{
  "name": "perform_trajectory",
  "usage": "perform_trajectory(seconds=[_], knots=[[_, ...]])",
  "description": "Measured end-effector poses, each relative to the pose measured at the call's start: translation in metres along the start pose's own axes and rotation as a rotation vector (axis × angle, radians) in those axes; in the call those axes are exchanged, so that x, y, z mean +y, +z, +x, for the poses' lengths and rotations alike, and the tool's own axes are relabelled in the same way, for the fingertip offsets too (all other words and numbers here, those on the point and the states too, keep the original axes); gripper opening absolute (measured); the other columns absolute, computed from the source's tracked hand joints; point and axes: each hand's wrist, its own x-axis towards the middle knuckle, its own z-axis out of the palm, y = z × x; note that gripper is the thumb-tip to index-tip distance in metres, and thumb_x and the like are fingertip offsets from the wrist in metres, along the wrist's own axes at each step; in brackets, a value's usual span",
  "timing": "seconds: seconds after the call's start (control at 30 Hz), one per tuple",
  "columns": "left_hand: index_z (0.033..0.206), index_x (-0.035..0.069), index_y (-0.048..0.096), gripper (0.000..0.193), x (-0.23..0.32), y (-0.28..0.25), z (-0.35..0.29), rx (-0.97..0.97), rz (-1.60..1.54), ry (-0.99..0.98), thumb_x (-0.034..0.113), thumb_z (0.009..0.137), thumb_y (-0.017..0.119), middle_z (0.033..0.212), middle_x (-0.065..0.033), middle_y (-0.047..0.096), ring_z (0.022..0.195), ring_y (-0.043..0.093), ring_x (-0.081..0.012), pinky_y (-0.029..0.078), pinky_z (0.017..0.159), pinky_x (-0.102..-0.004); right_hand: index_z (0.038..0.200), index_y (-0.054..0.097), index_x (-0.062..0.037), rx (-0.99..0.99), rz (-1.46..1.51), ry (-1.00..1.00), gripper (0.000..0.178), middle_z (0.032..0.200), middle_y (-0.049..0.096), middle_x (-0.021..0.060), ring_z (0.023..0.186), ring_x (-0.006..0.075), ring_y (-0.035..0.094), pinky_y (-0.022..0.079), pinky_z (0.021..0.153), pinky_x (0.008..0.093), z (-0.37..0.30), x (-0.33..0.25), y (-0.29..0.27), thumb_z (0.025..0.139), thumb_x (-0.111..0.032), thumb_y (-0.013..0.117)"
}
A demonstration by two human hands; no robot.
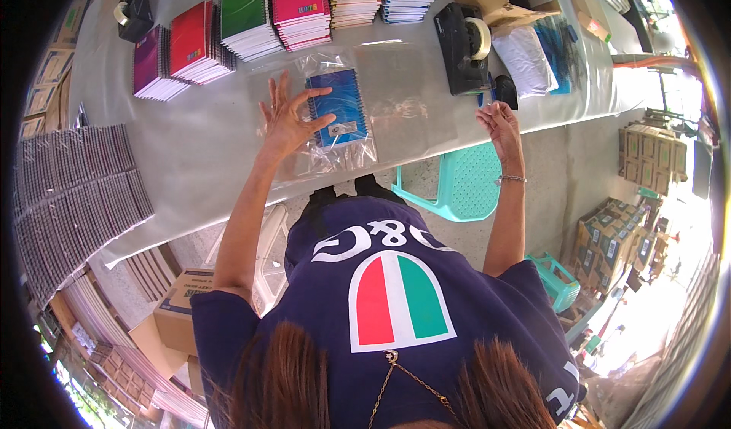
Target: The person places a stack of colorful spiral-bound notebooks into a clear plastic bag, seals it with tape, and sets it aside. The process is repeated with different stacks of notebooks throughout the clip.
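A blue spiral notebook [340, 109] lies inside a clear plastic bag [358, 155] on the table, in front of me. My left hand [288, 118] is open, with thumb and index finger stretched onto the notebook's left side and the other fingers spread. Off to the right, near the table's front edge, my right hand [500, 124] has its fingertips pinched together. Whatever is between them is too small to make out. Just beyond that hand stands a black tape dispenser [461, 63] with a roll of tape [478, 39].
Several stacks of spiral notebooks [247, 22] in different colours line the far side of the plastic-covered table [205, 140]. A second tape dispenser [134, 16] stands at the far left. A white package [525, 60] lies at right. A turquoise stool [464, 181] is below the front edge.
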Motion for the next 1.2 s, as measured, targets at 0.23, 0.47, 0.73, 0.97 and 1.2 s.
perform_trajectory(seconds=[0.23, 0.47, 0.73, 0.97, 1.2], knots=[[0.126, 0.044, 0.060, 0.058, 0.000, -0.002, -0.001, -0.003, -0.024, 0.037, 0.053, 0.072, 0.079, 0.161, -0.0174, 0.009, 0.149, -0.005, -0.0396, 0.000, 0.112, -0.0698, 0.090, 0.062, -0.0004, 0.284, -1.071, -0.102, 0.014, 0.084, 0.065, 0.0045, 0.070, 0.0159, 0.065, 0.051, 0.062, 0.0300, 0.014, 0.013, 0.007, 0.090, -0.014, 0.063], [0.127, 0.043, 0.059, 0.062, -0.004, 0.000, 0.000, -0.003, -0.043, 0.062, 0.056, 0.070, 0.079, 0.162, -0.0172, 0.007, 0.149, -0.006, -0.0401, 0.000, 0.111, -0.0708, 0.091, 0.065, -0.0010, -0.466, -0.662, -0.229, 0.019, 0.078, 0.065, 0.0073, 0.076, 0.0135, 0.061, 0.048, 0.069, 0.0305, -0.013, 0.015, 0.213, 0.088, -0.020, 0.067], [0.138, 0.040, 0.050, 0.061, 0.000, 0.005, -0.008, 0.036, 0.058, 0.101, 0.053, 0.082, 0.070, 0.162, -0.0123, 0.007, 0.150, -0.003, -0.0368, 0.000, 0.112, -0.0697, 0.080, 0.071, -0.0030, -0.616, -1.133, -0.221, 0.029, 0.079, 0.071, 0.0107, 0.074, 0.0243, 0.068, 0.051, 0.067, 0.0367, 0.004, 0.021, 0.277, 0.075, -0.031, 0.076], [0.156, 0.015, 0.017, 0.067, -0.014, 0.057, -0.039, 0.167, 0.062, 0.119, 0.048, 0.101, 0.037, 0.161, -0.0101, 0.015, 0.150, 0.008, -0.0314, 0.004, 0.114, -0.0651, 0.073, 0.069, -0.0048, -0.509, -1.489, -0.281, 0.042, 0.068, 0.067, 0.0098, 0.067, 0.0290, 0.067, 0.052, 0.063, 0.0395, 0.003, 0.010, 0.279, 0.074, -0.046, 0.077], [0.150, 0.008, 0.022, 0.078, -0.008, 0.054, -0.005, 0.190, -0.579, -0.103, 0.057, 0.095, 0.047, 0.150, -0.0192, 0.030, 0.142, 0.021, -0.0370, 0.012, 0.117, -0.0539, 0.106, 0.054, 0.0023, -0.146, -0.699, -0.322, 0.056, 0.096, 0.062, 0.0142, 0.087, 0.0226, 0.061, 0.050, 0.078, 0.0361, 0.003, 0.086, 0.228, 0.085, -0.046, 0.073]])
